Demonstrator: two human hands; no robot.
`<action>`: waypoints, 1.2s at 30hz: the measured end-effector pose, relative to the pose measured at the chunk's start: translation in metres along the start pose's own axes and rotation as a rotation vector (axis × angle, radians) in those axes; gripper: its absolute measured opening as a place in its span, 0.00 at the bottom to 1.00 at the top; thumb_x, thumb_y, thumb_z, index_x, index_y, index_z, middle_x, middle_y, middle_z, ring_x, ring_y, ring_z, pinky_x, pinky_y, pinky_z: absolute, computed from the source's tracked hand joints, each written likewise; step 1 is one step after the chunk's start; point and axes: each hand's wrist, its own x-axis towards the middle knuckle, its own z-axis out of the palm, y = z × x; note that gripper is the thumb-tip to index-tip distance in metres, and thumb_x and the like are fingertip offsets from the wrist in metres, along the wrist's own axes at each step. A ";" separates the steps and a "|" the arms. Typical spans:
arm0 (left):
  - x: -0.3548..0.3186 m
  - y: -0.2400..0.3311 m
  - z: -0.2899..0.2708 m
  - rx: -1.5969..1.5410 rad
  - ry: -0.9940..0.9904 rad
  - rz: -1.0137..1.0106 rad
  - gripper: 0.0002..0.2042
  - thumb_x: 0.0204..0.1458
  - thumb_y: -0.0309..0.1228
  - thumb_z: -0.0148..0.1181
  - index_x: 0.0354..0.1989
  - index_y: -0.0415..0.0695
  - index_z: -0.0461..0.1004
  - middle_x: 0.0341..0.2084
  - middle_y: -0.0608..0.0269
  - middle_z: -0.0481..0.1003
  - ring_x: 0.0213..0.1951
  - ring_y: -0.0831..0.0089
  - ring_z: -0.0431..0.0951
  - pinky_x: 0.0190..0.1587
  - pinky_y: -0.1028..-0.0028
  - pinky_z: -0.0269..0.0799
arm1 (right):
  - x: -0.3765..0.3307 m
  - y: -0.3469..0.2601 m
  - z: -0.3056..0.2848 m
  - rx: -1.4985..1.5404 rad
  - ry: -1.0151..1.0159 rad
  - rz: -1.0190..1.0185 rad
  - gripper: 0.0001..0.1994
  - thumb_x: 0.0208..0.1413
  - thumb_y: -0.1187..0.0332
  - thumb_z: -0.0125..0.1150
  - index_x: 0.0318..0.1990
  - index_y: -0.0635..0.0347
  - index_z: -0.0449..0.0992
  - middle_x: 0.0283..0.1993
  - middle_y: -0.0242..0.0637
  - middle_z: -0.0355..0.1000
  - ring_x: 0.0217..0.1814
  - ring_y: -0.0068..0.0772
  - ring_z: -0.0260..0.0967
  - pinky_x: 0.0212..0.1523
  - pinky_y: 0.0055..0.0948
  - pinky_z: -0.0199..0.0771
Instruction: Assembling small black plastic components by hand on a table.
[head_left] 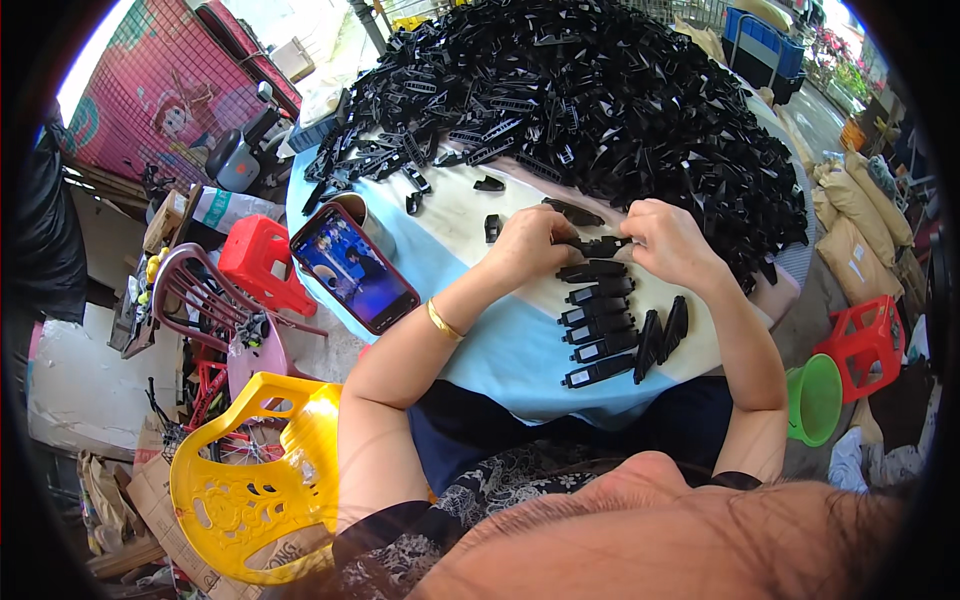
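Observation:
Between my two hands is a slim black plastic part (598, 246), lying crosswise above the table. My left hand (528, 243) pinches its left end, and my right hand (668, 238) pinches the right end. Just below them a column of similar black plastic pieces (600, 326) lies side by side on the cloth. Two more black pieces (662, 338) lie slanted to the right of that column. Another long black piece (572, 211) rests just beyond my fingers. What exactly the fingertips cover is hidden.
A large heap of black plastic parts (560, 90) covers the far side of the round table (440, 262). A phone (354, 264) playing a video leans on a can (368, 222) at left. Around stand a yellow chair (300, 440), red stools (262, 262) and a green bucket (814, 400).

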 end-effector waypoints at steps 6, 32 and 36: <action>0.003 -0.001 0.007 -0.003 0.027 0.128 0.10 0.35 0.28 0.67 0.28 0.39 0.79 0.24 0.58 0.73 0.28 0.64 0.74 0.33 0.70 0.70 | 0.009 -0.001 0.012 0.062 -0.001 -0.069 0.08 0.35 0.75 0.58 0.27 0.61 0.78 0.28 0.38 0.69 0.35 0.42 0.69 0.35 0.36 0.70; 0.009 0.005 -0.006 -0.084 -0.289 0.055 0.13 0.37 0.31 0.70 0.30 0.38 0.77 0.25 0.59 0.73 0.28 0.68 0.74 0.33 0.71 0.70 | 0.009 0.014 0.007 0.435 -0.118 0.053 0.06 0.39 0.74 0.61 0.28 0.64 0.78 0.26 0.41 0.71 0.29 0.42 0.69 0.30 0.34 0.68; 0.013 -0.003 -0.010 0.073 0.094 0.211 0.18 0.38 0.30 0.67 0.41 0.40 0.76 0.32 0.57 0.74 0.37 0.62 0.73 0.42 0.69 0.70 | 0.012 0.021 0.014 -0.125 0.314 0.016 0.14 0.42 0.74 0.60 0.40 0.56 0.77 0.32 0.36 0.68 0.40 0.36 0.67 0.37 0.32 0.71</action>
